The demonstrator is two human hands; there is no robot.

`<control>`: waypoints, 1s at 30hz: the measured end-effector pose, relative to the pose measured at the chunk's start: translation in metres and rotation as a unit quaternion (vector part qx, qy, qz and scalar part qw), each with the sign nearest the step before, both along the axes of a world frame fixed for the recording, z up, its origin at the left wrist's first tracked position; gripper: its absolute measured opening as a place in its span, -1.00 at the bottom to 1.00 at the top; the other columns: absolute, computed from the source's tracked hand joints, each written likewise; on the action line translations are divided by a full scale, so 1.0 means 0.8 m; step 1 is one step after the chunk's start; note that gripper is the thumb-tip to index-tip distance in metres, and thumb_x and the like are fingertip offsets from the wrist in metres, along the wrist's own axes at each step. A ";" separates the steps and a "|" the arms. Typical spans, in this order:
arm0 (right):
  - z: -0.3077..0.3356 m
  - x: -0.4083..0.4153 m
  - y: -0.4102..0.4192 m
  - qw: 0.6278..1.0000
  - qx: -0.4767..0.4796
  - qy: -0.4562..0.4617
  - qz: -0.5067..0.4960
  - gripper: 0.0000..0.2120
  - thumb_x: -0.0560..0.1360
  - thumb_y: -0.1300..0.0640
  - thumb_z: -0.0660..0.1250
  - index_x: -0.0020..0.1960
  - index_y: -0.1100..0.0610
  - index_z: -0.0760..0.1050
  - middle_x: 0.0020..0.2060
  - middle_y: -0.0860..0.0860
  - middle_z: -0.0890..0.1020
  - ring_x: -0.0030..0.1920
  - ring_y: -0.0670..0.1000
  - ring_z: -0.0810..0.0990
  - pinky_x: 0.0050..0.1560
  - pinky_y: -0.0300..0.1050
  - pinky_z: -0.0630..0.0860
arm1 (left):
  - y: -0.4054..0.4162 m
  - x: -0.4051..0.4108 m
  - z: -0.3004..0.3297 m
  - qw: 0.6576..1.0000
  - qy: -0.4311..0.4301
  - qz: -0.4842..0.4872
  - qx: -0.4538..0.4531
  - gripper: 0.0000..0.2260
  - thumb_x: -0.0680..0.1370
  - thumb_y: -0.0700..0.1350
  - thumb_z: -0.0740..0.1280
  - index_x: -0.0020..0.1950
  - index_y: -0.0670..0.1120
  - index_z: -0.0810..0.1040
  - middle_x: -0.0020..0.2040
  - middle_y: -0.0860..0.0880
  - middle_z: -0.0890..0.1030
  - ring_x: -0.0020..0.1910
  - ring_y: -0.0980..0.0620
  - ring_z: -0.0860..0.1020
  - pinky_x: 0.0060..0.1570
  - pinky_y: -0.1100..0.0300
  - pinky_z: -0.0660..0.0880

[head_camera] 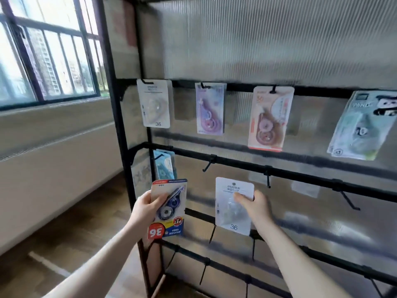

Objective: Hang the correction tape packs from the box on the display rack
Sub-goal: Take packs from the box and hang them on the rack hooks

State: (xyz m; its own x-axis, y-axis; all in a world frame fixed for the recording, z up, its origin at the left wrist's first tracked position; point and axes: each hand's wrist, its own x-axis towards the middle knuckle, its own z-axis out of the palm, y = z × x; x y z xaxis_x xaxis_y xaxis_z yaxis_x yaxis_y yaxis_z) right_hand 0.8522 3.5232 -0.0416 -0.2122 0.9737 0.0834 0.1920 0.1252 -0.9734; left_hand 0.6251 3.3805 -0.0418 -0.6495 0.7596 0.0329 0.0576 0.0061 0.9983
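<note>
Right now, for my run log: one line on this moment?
left hand: holds blue pack | right hand: holds white pack | rack: hooks free

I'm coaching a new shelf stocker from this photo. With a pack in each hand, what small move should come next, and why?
Probably lift the white pack in the right hand up and slightly left, onto the bare hook on the middle bar. That hook sits just above the pack, and the pack is upright. The left hand holds the blue pack upside down, so it needs turning first.
</note>
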 end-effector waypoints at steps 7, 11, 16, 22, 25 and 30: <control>0.058 -0.039 0.000 0.997 0.061 0.036 0.034 -0.89 0.44 0.20 0.43 -0.09 0.04 0.54 -0.12 -0.01 0.66 -0.11 0.00 0.62 -0.09 -0.15 0.48 | -0.009 -0.035 0.058 0.999 0.030 0.006 0.044 -0.93 0.54 -0.12 0.36 0.01 -0.06 0.56 -0.16 -0.07 0.69 -0.26 -0.01 0.68 -0.35 0.19 0.59; 0.093 -0.071 0.005 0.993 0.092 0.053 0.044 -0.88 0.44 0.19 0.44 -0.15 -0.01 0.55 -0.15 -0.03 0.67 -0.09 0.01 0.64 0.00 -0.08 0.54 | -0.009 -0.069 0.076 0.998 0.019 -0.004 0.061 -0.84 0.53 -0.09 0.38 0.07 -0.11 0.57 -0.11 -0.15 0.70 -0.17 -0.15 0.68 -0.13 -0.07 0.62; 0.144 -0.124 0.008 0.986 0.135 0.084 0.053 -0.90 0.47 0.16 0.40 -0.16 -0.02 0.54 -0.18 -0.06 0.66 -0.12 0.01 0.63 -0.02 -0.09 0.53 | -0.007 -0.114 0.102 0.996 0.024 -0.011 0.079 -0.85 0.52 -0.11 0.39 0.05 -0.13 0.58 -0.13 -0.15 0.70 -0.22 -0.13 0.68 -0.25 0.04 0.61; 0.195 -0.190 0.006 0.975 0.185 0.110 0.061 -0.91 0.49 0.21 0.37 -0.04 0.06 0.56 -0.18 -0.10 0.63 -0.11 -0.05 0.60 -0.06 -0.19 0.49 | -0.010 -0.164 0.127 0.996 0.029 -0.009 0.088 -0.88 0.53 -0.14 0.38 0.02 -0.15 0.56 -0.21 -0.13 0.70 -0.32 -0.08 0.67 -0.44 0.17 0.57; 0.213 -0.221 0.008 0.970 0.205 0.116 0.056 -0.92 0.48 0.21 0.38 -0.06 0.07 0.55 -0.20 -0.08 0.62 -0.16 -0.08 0.60 -0.17 -0.30 0.49 | -0.012 -0.185 0.132 0.995 0.030 -0.017 0.090 -0.89 0.54 -0.17 0.36 0.01 -0.18 0.55 -0.21 -0.15 0.70 -0.34 -0.07 0.67 -0.44 0.18 0.56; 0.236 -0.272 0.012 0.964 0.212 0.145 0.068 -0.91 0.45 0.19 0.42 -0.14 0.02 0.58 -0.24 -0.10 0.65 -0.18 -0.08 0.61 -0.16 -0.27 0.52 | -0.012 -0.218 0.132 0.996 0.042 -0.022 0.080 -0.86 0.54 -0.16 0.35 0.05 -0.17 0.54 -0.18 -0.13 0.70 -0.29 -0.09 0.68 -0.40 0.18 0.58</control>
State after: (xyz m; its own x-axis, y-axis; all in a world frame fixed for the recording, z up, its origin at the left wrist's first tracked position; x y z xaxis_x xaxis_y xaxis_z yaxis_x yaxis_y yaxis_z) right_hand 0.6348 3.5330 0.1475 -0.2429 0.8044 0.5421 -0.1256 0.5280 -0.8399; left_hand 0.4505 3.3711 0.0641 -0.6059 0.7676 0.2091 0.1382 -0.1573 0.9778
